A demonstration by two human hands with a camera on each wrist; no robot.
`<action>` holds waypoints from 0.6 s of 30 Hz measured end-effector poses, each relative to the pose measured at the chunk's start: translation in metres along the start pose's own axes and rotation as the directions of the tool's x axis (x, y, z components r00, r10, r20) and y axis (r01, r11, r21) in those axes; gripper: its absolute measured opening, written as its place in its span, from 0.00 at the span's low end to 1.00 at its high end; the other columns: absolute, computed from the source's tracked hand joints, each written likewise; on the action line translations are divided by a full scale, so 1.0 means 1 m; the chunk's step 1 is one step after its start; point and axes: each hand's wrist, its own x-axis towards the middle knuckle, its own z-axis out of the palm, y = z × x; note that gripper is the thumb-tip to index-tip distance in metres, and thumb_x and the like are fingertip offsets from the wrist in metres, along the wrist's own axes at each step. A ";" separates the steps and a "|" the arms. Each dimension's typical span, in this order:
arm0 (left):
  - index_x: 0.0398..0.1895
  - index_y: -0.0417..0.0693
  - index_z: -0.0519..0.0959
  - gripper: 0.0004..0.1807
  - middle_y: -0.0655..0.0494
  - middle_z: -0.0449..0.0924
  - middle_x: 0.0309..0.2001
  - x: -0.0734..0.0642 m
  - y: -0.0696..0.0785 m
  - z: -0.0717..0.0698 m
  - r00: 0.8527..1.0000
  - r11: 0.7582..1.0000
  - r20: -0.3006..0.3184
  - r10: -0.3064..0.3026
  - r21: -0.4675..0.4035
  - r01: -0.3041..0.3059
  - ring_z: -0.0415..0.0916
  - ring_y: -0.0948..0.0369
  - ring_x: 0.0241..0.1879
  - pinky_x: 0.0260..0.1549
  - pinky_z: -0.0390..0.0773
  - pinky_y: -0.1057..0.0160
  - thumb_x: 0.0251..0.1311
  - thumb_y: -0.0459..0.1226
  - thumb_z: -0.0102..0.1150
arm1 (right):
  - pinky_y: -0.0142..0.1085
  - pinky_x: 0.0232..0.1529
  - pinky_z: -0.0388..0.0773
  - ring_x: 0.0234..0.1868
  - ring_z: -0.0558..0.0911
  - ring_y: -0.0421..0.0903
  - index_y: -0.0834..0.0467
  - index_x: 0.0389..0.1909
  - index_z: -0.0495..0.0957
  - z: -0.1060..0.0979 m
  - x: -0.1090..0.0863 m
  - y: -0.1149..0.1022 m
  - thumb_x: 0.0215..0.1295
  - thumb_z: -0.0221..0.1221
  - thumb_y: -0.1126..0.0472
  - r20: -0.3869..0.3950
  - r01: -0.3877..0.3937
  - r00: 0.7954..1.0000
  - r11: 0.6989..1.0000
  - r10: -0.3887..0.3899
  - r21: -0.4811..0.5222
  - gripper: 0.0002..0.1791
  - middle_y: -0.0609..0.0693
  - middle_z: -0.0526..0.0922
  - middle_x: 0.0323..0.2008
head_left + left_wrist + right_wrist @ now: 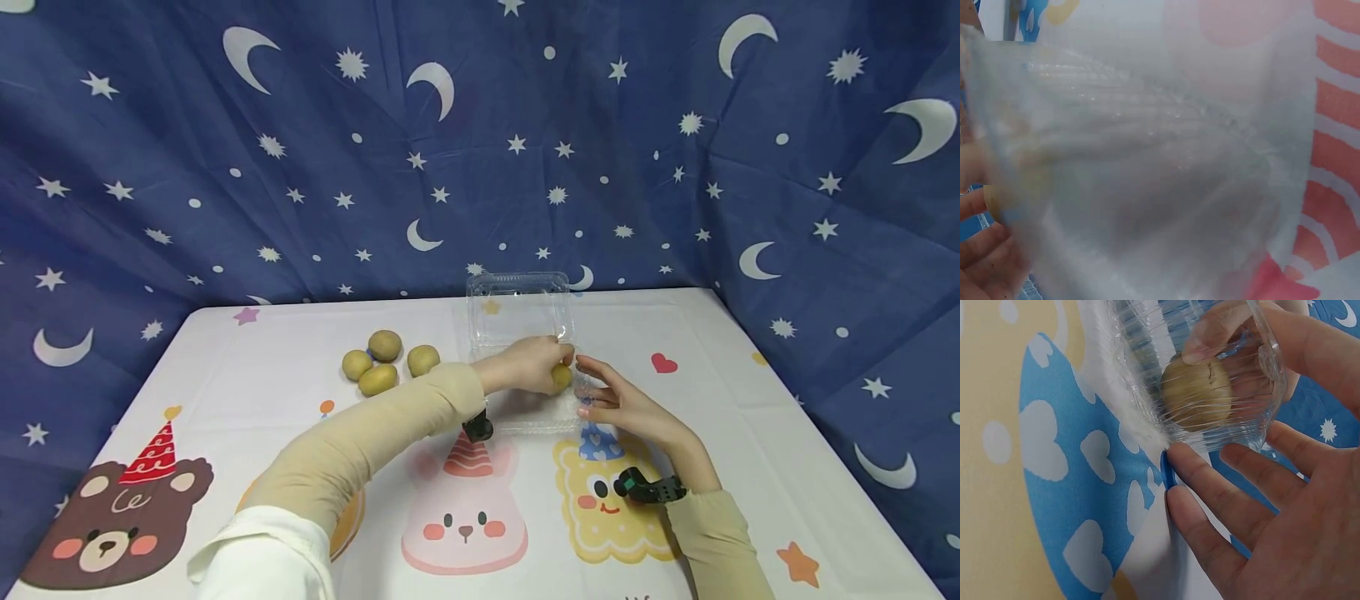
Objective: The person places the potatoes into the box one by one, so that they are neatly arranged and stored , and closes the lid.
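Note:
Inside a clear plastic clamshell box point(521, 421), my left hand point(528, 365) grips a yellowish potato point(561, 378) from above. In the right wrist view that potato point(1197, 394) shows through the box's ribbed side wall, with left fingertips on its top. My right hand point(628, 408) is at the box's right side, its fingers extended and fingertips right at the wall. The box's lid point(520, 308) stands up at the back. Box plastic, blurred, fills much of the left wrist view and partly covers the left fingers point(988, 247).
Left of the box lies a loose group of potatoes point(385, 345), point(378, 380) and others, with my left forearm point(375, 446) passing in front. A white cartoon-print cloth point(285, 333) covers the table. A blue moon-and-star curtain point(480, 167) hangs behind it.

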 end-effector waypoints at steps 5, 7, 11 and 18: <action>0.49 0.46 0.76 0.18 0.53 0.82 0.40 -0.001 -0.002 0.005 1.000 1.000 -0.029 0.002 0.001 -0.002 0.76 0.60 0.37 0.38 0.76 0.65 0.55 0.41 0.63 | 0.55 0.66 0.65 0.70 0.64 0.64 0.50 0.76 0.44 0.000 0.000 0.000 0.63 0.62 0.58 0.005 0.003 1.000 1.000 -0.003 0.004 0.46 0.60 0.45 0.76; 0.49 0.45 0.76 0.20 0.52 0.84 0.40 -0.002 -0.002 0.005 0.999 1.000 -0.046 -0.011 0.012 0.012 0.79 0.59 0.37 0.39 0.78 0.64 0.54 0.41 0.65 | 0.55 0.66 0.65 0.70 0.64 0.64 0.50 0.76 0.44 0.000 0.000 -0.001 0.64 0.61 0.58 0.005 0.002 1.000 1.000 -0.002 0.002 0.46 0.60 0.45 0.76; 0.51 0.45 0.76 0.24 0.51 0.85 0.42 -0.004 0.001 0.002 0.994 0.996 -0.067 -0.083 0.032 0.085 0.82 0.56 0.38 0.39 0.80 0.61 0.51 0.43 0.68 | 0.55 0.66 0.64 0.70 0.64 0.64 0.52 0.76 0.44 0.001 0.000 -0.001 0.64 0.61 0.61 -0.001 0.004 1.000 1.000 -0.004 -0.007 0.46 0.61 0.46 0.76; 0.39 0.47 0.78 0.16 0.57 0.83 0.33 -0.012 0.002 -0.002 0.982 0.985 -0.077 -0.172 0.008 0.173 0.76 0.60 0.29 0.29 0.74 0.65 0.52 0.46 0.69 | 0.55 0.67 0.63 0.69 0.64 0.64 0.52 0.76 0.44 0.001 0.000 -0.001 0.63 0.62 0.58 -0.004 0.001 1.000 1.000 -0.001 -0.012 0.47 0.61 0.47 0.76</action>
